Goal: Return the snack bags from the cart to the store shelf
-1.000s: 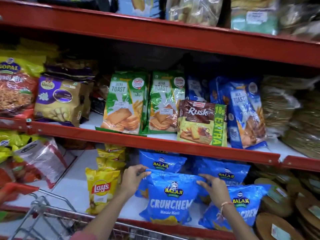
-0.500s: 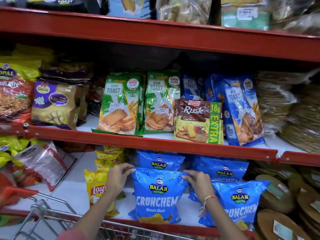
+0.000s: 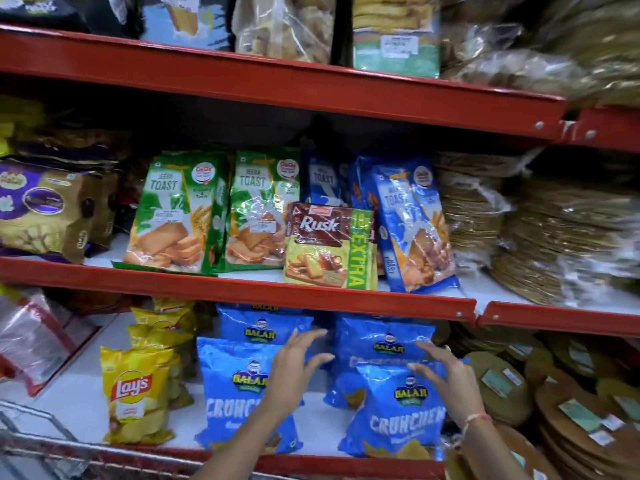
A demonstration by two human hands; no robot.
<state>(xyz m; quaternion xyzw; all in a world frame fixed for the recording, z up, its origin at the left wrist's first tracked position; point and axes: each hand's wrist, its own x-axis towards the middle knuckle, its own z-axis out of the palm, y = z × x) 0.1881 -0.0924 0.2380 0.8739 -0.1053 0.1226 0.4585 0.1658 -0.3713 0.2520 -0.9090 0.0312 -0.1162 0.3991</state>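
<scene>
**Blue Bags Back on the Low Shelf, Hands Off**

Left hand (image 3: 294,368) spread wide, fingers apart, nothing held. Hung just in front of the near left blue bag (image 3: 239,393), over its right edge. Could not tell if the palm touched it. Right hand (image 3: 446,372) wide open too, nothing held, fingers curled a little over the top of the near right blue bag (image 3: 398,410). Thin thread band seen on that wrist.

Both near bags stood up on the low shelf (image 3: 311,420). Two more blue bags stood behind them, farther back. Yellow chip bag (image 3: 136,396) just left of the blue ones. Flat round packs (image 3: 568,410) piled close on the right. Cart (image 3: 41,441) rim at the near left corner, bags inside not seen.

Possible trouble: puffy bags tip easily. A bump from a hand pulling away could knock a near bag forward, off the red front edge (image 3: 242,455), to the floor. A hard squeeze could crush the chips.

Room to move: white gap open between the two near bags. More bare shelf left of the yellow bag. Red shelf (image 3: 242,289) above hung low, so little room up top. Best way out looked straight back toward the body.
</scene>
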